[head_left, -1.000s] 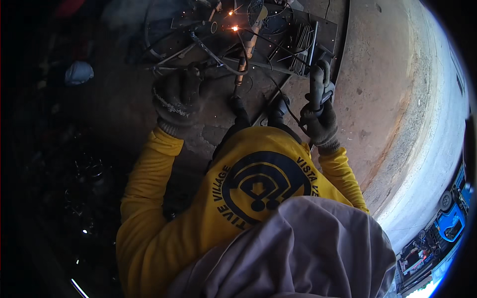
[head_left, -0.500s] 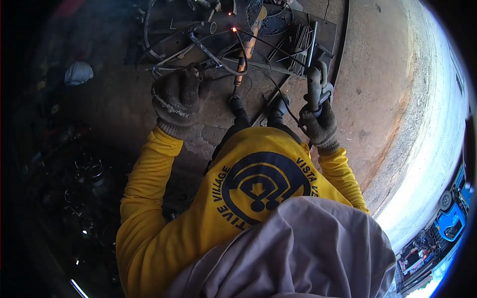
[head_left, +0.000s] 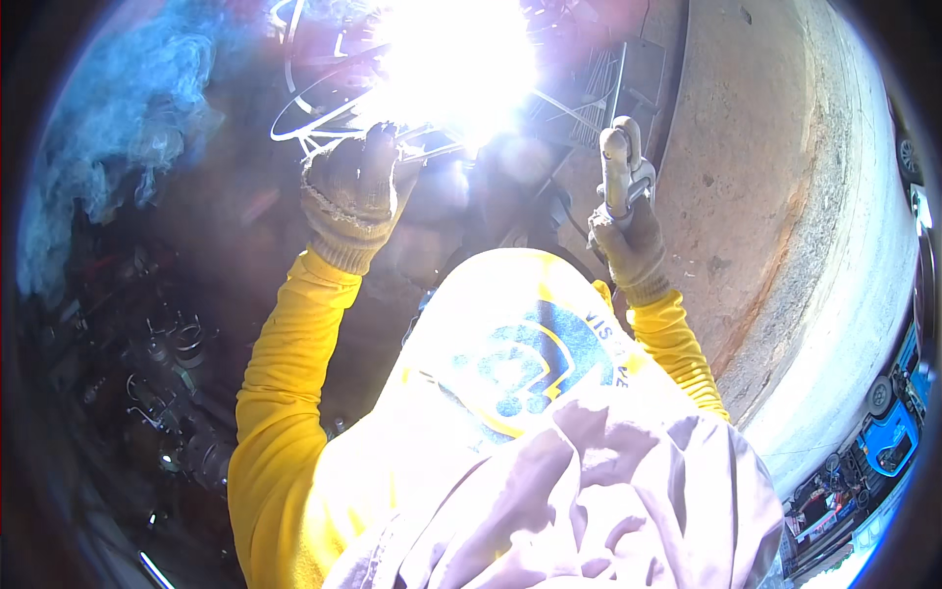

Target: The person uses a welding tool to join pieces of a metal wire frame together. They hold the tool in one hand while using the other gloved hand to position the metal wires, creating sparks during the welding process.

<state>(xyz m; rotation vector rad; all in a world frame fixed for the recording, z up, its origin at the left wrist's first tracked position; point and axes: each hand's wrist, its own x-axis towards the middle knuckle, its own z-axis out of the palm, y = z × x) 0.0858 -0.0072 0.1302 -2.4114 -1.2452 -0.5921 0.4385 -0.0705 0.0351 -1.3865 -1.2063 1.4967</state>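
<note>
My right hand [head_left: 633,240], in a grey knitted glove, is wrapped round a welding electrode holder [head_left: 616,172]. A thin electrode [head_left: 564,103] runs from its jaws leftward into a blinding white arc [head_left: 459,69]. The glare hides the electrode's tip and the metal it meets. My left hand [head_left: 351,191], also gloved, is closed just below and left of the glare, beside thin metal rods [head_left: 329,128]. What its fingers grip, if anything, I cannot make out.
Bluish smoke [head_left: 167,108] drifts at the upper left. A bundle of thin rods [head_left: 594,83] lies right of the arc. Dark metal parts [head_left: 177,344] are heaped on the left. A blue vehicle [head_left: 891,437] stands at the far right.
The small red-hot spot has become a large white arc that washes out the work, my shirt and the cloth. Smoke now shows at the left. Both hands have stayed nearly in place.
</note>
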